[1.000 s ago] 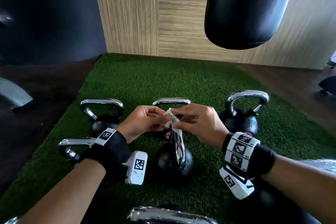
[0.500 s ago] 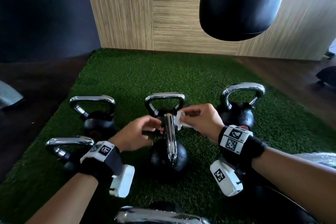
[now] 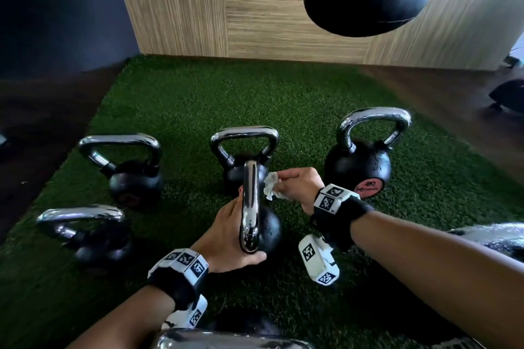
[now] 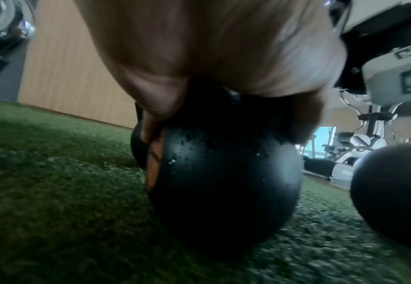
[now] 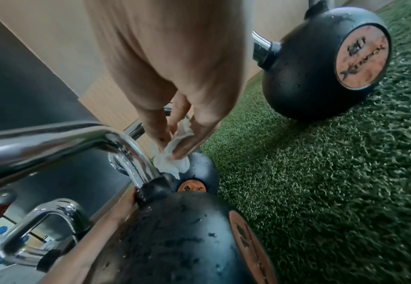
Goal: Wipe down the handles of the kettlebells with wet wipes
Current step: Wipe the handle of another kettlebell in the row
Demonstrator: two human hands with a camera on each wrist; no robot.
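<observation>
My left hand (image 3: 226, 238) wraps the near end of the chrome loop handle (image 3: 249, 207) of the small black cast-iron kettlebell (image 3: 269, 228), thumb curled under the bend, and steadies it on the green artificial turf (image 3: 198, 99). My right hand (image 3: 297, 187) pinches the crumpled white wet wipe (image 3: 270, 185) between thumb and fingertips, just beside the handle's far end. To wipe well, I judge I should fold the wipe around the bar and draw it along toward my left thumb, then shift that grip to reach the covered part. The right wrist view shows the wipe (image 5: 173, 159) meeting the bar's far bend just above the collar (the head view leaves that contact unclear), and droplets on the ball. The left wrist view shows only palm and ball (image 4: 224, 182); my left fingers are hidden there.
</observation>
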